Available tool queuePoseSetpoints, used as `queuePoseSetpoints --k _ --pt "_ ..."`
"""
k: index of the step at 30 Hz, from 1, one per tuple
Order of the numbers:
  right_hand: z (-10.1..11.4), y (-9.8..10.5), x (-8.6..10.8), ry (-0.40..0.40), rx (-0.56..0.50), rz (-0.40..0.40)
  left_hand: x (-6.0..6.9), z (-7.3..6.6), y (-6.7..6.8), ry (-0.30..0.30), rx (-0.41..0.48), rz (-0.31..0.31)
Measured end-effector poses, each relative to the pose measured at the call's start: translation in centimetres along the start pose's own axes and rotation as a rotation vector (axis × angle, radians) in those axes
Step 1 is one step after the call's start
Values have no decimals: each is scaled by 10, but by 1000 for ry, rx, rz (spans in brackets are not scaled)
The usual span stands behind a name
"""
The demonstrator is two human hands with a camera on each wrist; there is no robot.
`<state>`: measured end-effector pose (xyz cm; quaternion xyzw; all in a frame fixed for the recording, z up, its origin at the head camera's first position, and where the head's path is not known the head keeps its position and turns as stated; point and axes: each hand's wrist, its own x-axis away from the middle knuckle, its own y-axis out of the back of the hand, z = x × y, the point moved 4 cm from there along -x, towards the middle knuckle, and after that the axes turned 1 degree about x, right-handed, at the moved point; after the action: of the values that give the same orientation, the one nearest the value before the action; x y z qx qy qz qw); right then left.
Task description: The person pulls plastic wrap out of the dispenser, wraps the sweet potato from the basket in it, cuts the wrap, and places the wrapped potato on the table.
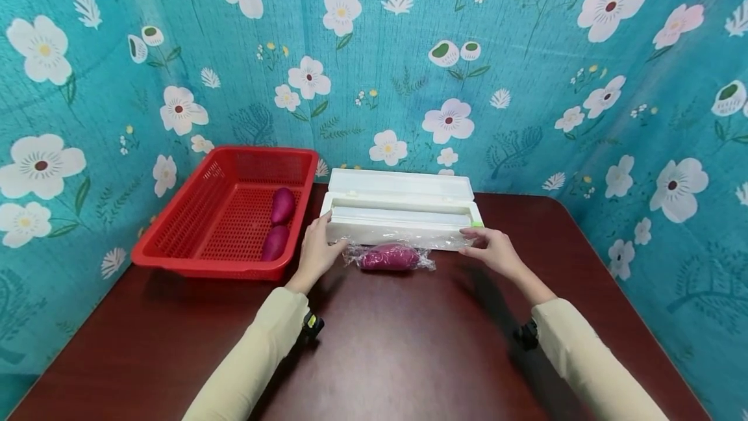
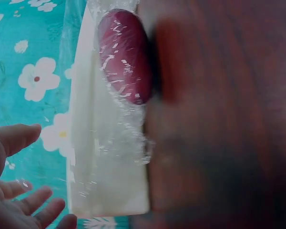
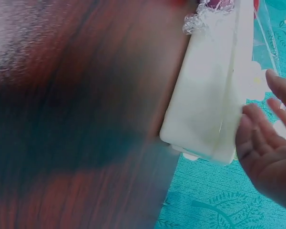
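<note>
A purple sweet potato [image 1: 390, 257], wrapped in clear cling film [image 2: 126, 121] with crumpled ends, lies against the front of a white cling film dispenser box [image 1: 403, 237]. The box has its lid [image 1: 402, 184] raised, and a film roll [image 1: 403, 216] shows inside. At the box's left end is my left hand [image 1: 317, 249], thumb and fingers apart in the left wrist view. My right hand [image 1: 495, 251] is by the right end, its fingers loosely bent and spread from the thumb in the right wrist view. Neither hand visibly grips anything.
A red perforated basket [image 1: 224, 265] stands left of the box, holding two purple sweet potatoes [image 1: 283, 206] along its right side. The dark reddish-brown table [image 1: 403, 349] runs back to a teal flowered curtain [image 1: 374, 70].
</note>
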<state>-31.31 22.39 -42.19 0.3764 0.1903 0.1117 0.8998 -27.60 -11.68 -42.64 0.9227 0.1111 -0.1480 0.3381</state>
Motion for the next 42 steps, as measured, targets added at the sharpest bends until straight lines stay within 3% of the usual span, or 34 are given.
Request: queuePoseSetpoints --k 5,10,13,18,22,27,31,35,42 --pt "8 2 -5 72 -151 22 -8 -14 -3 -87 -143 44" --pt "25 6 -1 72 -352 100 -8 -18 -7 -152 -261 73" --pt "23 5 -1 51 -414 136 -9 -18 -10 -186 -296 87" --pt "11 -4 -5 31 -465 209 -9 -21 -15 -284 -292 114" --pt "8 -9 -8 25 -456 242 -7 -20 -19 -355 -145 136" --pt "6 -13 -11 24 -463 249 -6 -11 -23 -315 137 269" --pt "5 -18 -13 33 -425 271 -4 -5 -28 -220 223 380" --pt "6 -24 -14 44 -353 298 -2 -2 -32 -173 192 428" --pt "13 -40 -17 134 -154 313 -1 -4 -43 -238 44 456"
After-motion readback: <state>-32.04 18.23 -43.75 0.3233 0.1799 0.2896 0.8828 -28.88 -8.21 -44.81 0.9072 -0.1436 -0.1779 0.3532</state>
